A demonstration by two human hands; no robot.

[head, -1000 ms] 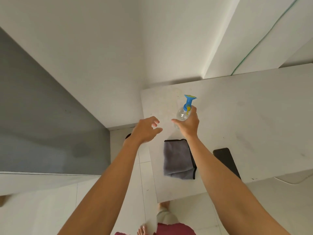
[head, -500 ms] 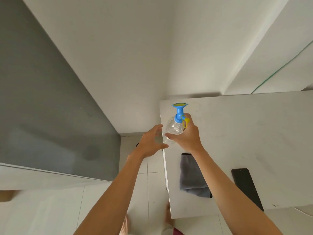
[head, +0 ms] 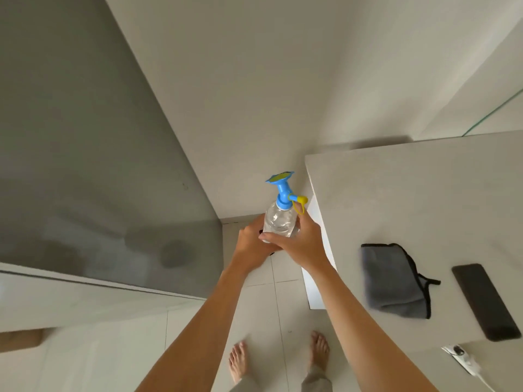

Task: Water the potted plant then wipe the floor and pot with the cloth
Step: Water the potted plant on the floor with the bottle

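Frame centre: clear water bottle (head: 278, 223) with blue sprinkler cap (head: 280, 188), upright, held off the counter edge over the floor tiles (head: 283, 301). Right hand (head: 301, 244) wraps the bottle's body; left hand (head: 252, 244) closes on its far side and base, probably to steady the weight before tipping. Grey cloth (head: 393, 281) lies folded on the white counter (head: 410, 193) at right, beside a dark phone (head: 484, 301), within reach for wiping. Potted plant not identifiable; something dark sits hidden behind the hands.
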